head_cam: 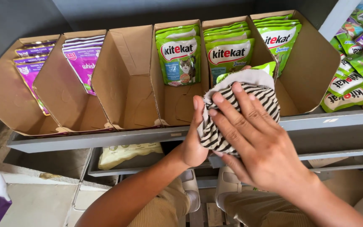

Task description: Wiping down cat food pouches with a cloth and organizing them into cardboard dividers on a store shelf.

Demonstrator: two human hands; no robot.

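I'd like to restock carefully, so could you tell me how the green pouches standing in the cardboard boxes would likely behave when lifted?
The green pouches look thin and flat, so probably light and bendy. Their glossy film may be slippery. They lean in the cardboard box, so a loose one would likely tip.
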